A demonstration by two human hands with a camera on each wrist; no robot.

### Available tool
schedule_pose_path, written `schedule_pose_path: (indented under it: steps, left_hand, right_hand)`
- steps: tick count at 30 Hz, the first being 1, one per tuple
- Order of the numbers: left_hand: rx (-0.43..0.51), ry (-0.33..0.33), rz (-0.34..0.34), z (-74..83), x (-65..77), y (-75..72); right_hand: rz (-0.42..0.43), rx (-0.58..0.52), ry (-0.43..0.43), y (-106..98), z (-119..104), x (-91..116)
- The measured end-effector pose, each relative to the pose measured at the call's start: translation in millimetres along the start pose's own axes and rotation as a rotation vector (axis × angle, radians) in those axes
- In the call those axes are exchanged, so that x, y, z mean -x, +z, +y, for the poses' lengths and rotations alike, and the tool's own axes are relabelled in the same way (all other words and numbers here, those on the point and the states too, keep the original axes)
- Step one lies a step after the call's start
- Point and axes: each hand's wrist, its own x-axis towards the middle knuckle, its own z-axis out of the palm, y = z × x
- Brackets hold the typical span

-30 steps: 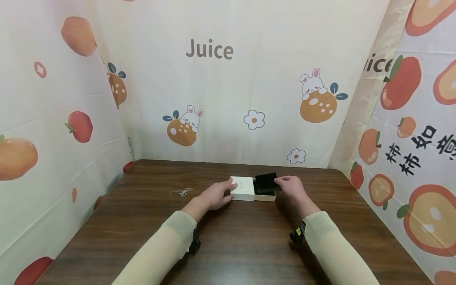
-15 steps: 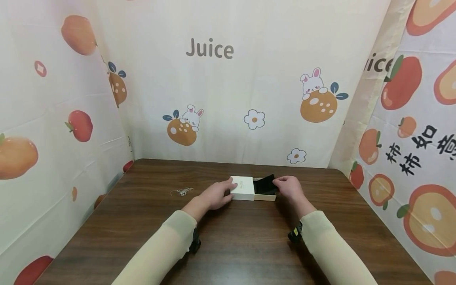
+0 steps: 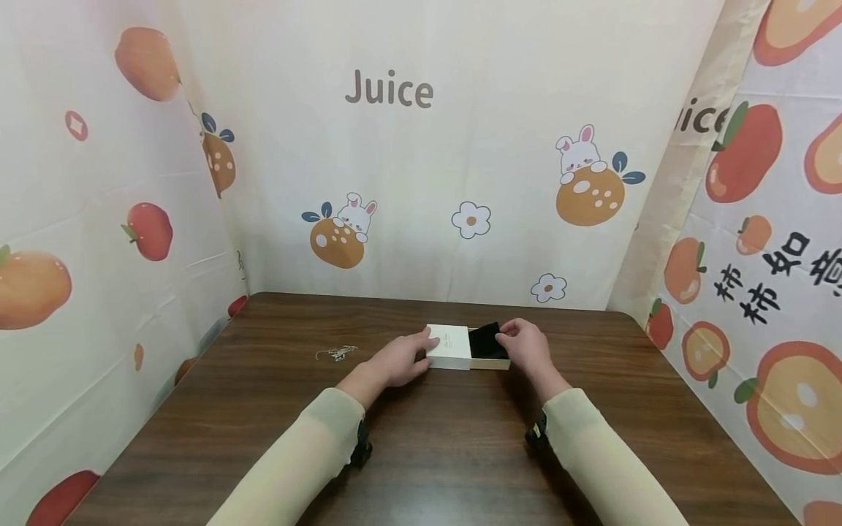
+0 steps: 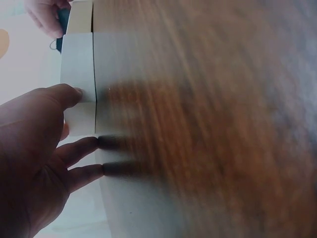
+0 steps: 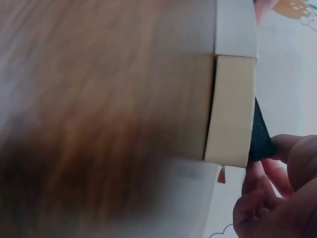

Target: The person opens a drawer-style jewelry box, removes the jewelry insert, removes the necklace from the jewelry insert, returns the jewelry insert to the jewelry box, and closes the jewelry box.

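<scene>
A white slide-out box (image 3: 449,342) lies on the table with its cream inner tray (image 3: 490,364) drawn out to the right. My left hand (image 3: 400,361) holds the white sleeve at its left end, the thumb against the near side (image 4: 74,94). At the tray, my right hand (image 3: 528,347) pinches the right edge of a thin black pad (image 3: 485,341). That pad lies tilted in the tray, its right edge raised above the wall, as the right wrist view also shows (image 5: 261,136). What lies under the pad is hidden.
A small heap of fine silver chain (image 3: 338,353) lies on the dark wooden table (image 3: 447,438), left of the box. Printed fabric curtains (image 3: 395,161) stand behind the table and along both sides.
The black pad has come down from above the tray into it, still tilted. My right hand has moved slightly left with it. The left hand and the box have stayed put.
</scene>
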Motion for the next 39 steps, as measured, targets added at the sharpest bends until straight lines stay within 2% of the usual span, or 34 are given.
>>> schedule_pose_path:
  steps: [5,13,18,23,26,32,39]
  left_hand:
    - [0.0,0.001,-0.001,0.1,-0.5,-0.2]
    - [0.005,-0.01,-0.004,2.2,-0.8,-0.5]
    - [0.002,-0.009,0.001,2.0,-1.4,-0.5]
    - [-0.006,-0.018,-0.002,1.1,-2.3,0.9]
    - [0.001,-0.026,-0.005,1.1,-2.0,1.0]
    - [0.011,-0.029,-0.009,1.2,-0.8,1.2]
    - [0.015,-0.027,-0.008,1.7,-0.2,1.3]
  right_hand:
    - [0.002,0.125,-0.017,3,4,-1]
    - [-0.09,0.228,-0.067,3,7,-3]
    - [-0.101,0.193,-0.093,-3,7,-3]
    - [-0.07,0.141,-0.097,-14,9,-1]
    - [-0.055,0.163,-0.11,-19,12,-3]
    - [-0.122,0.234,-0.094,-19,22,-6]
    - [-0.167,0.223,-0.076,-16,21,-7]
